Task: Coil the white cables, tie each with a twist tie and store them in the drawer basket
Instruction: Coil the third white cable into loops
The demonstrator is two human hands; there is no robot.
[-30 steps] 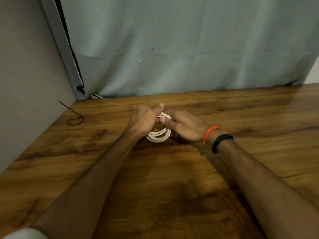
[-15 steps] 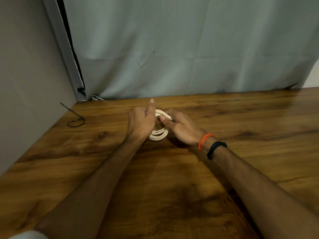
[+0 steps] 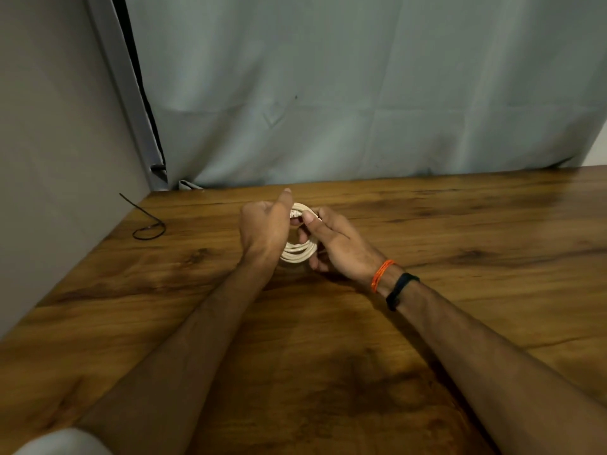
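Both hands meet over the far middle of the brown wood-grain table [image 3: 328,372], holding a coiled white cable [image 3: 299,251] between them. The coil stands roughly on edge, several loops thick, with its lower arc showing just above the tabletop and its upper arc hidden among the fingers.

The left hand [image 3: 262,226] curls its fingers round the left side of the coil, and one digit sticks up straight above the loops. The right hand [image 3: 340,246] pinches the top of the coil between thumb and forefinger, while its other fingers bend loosely under the right side of the loops. Whether a tie is already on the coil cannot be told, since the fingers cover that spot.

The right wrist wears an orange thread band [image 3: 381,274] and, just behind it, a black wristband [image 3: 399,290].

Well apart, at the table's far left edge beside the grey wall, lies a thin black wire twist tie [image 3: 149,229] bent into a loop with one end pointing up. A pale grey-green curtain [image 3: 361,93] hangs behind the table.
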